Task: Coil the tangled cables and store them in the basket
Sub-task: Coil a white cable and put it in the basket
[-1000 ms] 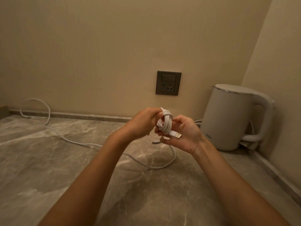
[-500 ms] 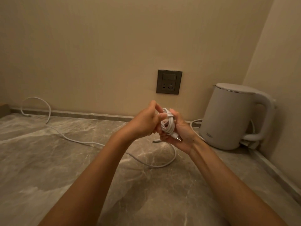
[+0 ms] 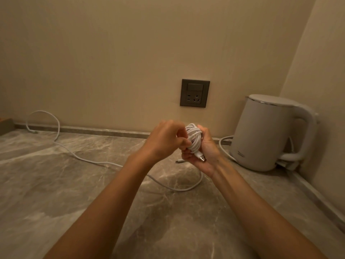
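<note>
A coiled white USB cable [image 3: 194, 140] sits upright between both hands, above the marble counter. My right hand [image 3: 204, 151] cups the coil from the right, and the metal USB plug pokes out over its palm. My left hand [image 3: 165, 140] pinches the coil's left side with closed fingers. A second white cable [image 3: 80, 157] lies loose across the counter, looping at the far left by the wall and curving under my forearms to a small plug near the hands. No basket shows in view.
A white electric kettle [image 3: 267, 131] stands in the right corner with its own cord trailing beside it. A dark wall socket [image 3: 194, 93] sits behind the hands. A box edge [image 3: 6, 125] shows at the far left. Marble counter [image 3: 56, 202] spreads in front.
The coil was turned and pressed tighter between the hands. The USB plug swung from pointing right over the fingers to pointing down over the right palm. My left fingers closed onto the coil's side.
</note>
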Tool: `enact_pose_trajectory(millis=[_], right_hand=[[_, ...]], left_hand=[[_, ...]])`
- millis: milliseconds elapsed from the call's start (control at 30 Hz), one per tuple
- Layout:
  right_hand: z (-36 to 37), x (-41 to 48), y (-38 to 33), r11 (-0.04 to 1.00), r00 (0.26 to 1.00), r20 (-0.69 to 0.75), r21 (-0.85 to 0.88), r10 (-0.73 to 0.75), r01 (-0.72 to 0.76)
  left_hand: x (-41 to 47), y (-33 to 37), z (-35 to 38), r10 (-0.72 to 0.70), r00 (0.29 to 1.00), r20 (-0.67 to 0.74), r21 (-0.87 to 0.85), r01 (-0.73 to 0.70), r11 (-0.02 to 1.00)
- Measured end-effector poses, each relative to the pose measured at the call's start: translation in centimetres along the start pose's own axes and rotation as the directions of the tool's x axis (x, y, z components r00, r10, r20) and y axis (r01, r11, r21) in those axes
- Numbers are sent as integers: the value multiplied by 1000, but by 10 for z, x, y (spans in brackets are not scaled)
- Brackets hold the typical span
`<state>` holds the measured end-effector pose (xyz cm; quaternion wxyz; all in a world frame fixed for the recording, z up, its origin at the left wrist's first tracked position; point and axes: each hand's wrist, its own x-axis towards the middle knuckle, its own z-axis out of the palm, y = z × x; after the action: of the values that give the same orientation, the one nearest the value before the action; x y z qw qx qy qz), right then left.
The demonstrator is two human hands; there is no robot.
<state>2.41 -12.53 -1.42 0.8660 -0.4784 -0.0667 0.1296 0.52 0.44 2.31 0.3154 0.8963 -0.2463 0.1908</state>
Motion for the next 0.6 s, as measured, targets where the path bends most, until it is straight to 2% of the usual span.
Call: enact_pose_trajectory(millis=[233,367,467,600], right_hand=[[2,-1,-3,997,1000,1,77,5,-5],[4,-2,-1,996,999,17,78,31,-32],[5,-1,0,997,999,25,59,48,-50],[0,-1,3,999,999,1,-23,36,-36]], left_hand=[[-6,0,14,144,975,-171,204,-108,973],[-8,0,17,175,951,-253,193,-128,973],[-6,-1,15,151,959,-241,160,-114,980],[-8,-5,20,143,984,-108,236,-114,965]])
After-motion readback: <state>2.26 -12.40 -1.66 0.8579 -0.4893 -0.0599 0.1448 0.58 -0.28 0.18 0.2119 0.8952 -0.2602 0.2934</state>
